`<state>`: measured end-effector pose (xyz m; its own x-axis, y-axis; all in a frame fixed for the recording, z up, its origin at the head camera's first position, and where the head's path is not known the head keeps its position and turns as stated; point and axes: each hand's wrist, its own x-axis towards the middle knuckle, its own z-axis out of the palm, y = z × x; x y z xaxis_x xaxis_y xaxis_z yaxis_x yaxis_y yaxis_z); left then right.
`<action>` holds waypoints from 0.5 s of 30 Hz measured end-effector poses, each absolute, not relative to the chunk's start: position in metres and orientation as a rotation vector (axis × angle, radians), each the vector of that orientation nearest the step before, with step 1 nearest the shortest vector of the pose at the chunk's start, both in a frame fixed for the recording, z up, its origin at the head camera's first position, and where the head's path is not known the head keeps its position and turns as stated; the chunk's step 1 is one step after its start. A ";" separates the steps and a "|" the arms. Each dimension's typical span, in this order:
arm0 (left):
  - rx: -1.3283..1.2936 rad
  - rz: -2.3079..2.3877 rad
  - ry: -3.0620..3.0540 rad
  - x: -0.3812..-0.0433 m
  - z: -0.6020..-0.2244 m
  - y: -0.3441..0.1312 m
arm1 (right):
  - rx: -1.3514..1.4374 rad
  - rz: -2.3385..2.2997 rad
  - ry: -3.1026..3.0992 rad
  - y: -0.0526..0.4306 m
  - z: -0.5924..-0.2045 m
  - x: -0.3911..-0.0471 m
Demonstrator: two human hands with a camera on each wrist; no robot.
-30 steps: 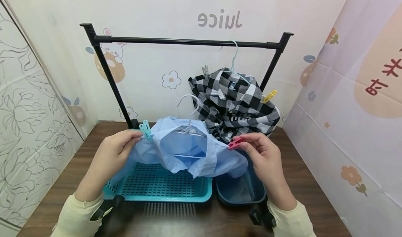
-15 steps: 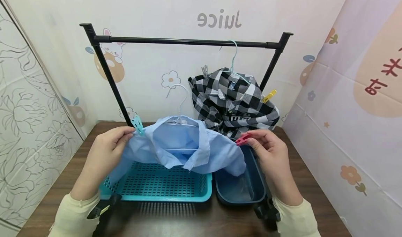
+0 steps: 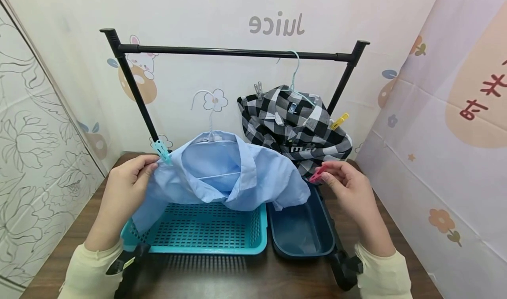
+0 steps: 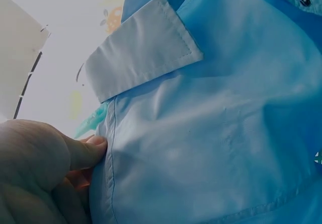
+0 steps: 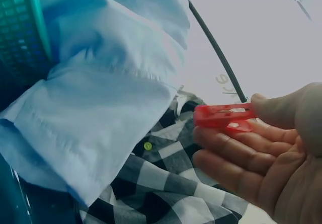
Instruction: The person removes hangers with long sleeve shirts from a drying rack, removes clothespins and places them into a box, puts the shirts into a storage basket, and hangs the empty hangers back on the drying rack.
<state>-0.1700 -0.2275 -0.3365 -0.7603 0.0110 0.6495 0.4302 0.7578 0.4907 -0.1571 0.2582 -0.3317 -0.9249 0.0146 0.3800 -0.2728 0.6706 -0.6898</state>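
A light blue collared shirt on a white hanger is held up above the baskets. My left hand pinches the shirt at its left shoulder, just beside a light blue clothespin clipped there. In the left wrist view the thumb presses the shoulder seam below the collar. Between thumb and fingers my right hand holds a red clothespin, apart from the shirt's right sleeve. The hanger's hook stands free, below the rack's bar.
A black rack carries a black-and-white checked shirt on a hanger, with a grey clothespin and a yellow one on it. On the brown table stand a teal perforated basket and a dark blue bin.
The blue shirt and its hanger have moved left and slightly up with my left hand. My right hand has moved right with the red clothespin, which has come away from the shirt.
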 end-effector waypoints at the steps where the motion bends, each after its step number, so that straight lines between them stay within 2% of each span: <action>1: -0.316 -0.854 -2.314 -0.170 -0.337 -0.228 | 0.187 1.121 -2.559 0.260 -0.331 -0.158; 15: -0.255 -0.869 -2.340 -0.174 -0.337 -0.230 | 0.094 1.060 -2.743 0.265 -0.327 -0.160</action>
